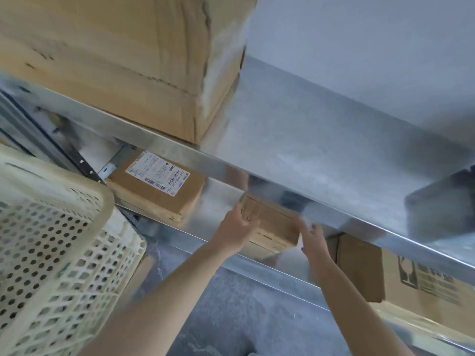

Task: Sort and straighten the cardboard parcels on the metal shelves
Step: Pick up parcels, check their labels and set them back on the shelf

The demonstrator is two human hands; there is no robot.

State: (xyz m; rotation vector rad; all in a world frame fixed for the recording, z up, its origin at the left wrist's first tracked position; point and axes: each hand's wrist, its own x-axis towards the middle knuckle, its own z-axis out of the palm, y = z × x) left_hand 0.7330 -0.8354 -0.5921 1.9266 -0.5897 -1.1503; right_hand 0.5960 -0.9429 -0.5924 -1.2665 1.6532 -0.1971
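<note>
A small cardboard parcel (275, 222) sits on the middle metal shelf (270, 268), half tucked under the front lip of the upper shelf (295, 150). My left hand (237, 227) grips its left end, fingers wrapped over the edge. My right hand (314, 240) presses against its right end, fingers spread along the side. To the left on the same shelf lies a flat parcel with a white shipping label (159, 187). A big cardboard box (123, 60) stands on the upper shelf at the left.
A cream perforated plastic crate (56, 253) fills the lower left, close to my left forearm. A printed cardboard box (411, 278) stands at the right of the middle shelf. A dark blurred object (442, 204) lies on the upper shelf at right. Grey floor shows below.
</note>
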